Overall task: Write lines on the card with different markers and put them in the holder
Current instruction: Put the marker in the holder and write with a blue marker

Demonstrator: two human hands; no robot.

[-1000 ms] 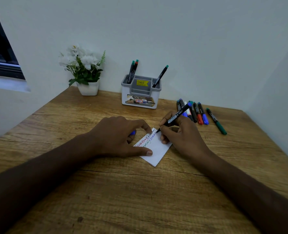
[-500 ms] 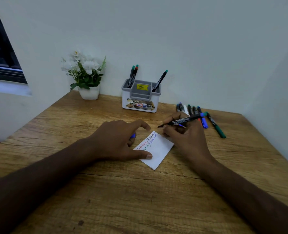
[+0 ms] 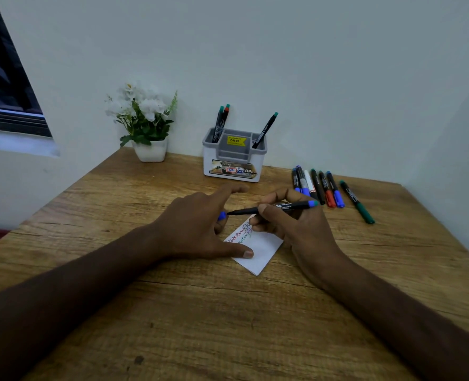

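The right hand (image 3: 296, 229) pinches a blue marker (image 3: 276, 208) mid-barrel, tip aimed at a blue cap (image 3: 222, 215) that the left hand (image 3: 200, 226) seems to hold, though its fingers hide it, while its thumb pins the card (image 3: 258, 251). Light, stiff and slick, the marker wants a mid-barrel grip on its way to the holder (image 3: 234, 158).

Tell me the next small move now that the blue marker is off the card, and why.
Probably push the marker's tip into the blue cap that the left hand holds. The right hand grips the blue marker level above the card, its bare tip pointing at that cap. Capped, it can join the three markers in the holder.
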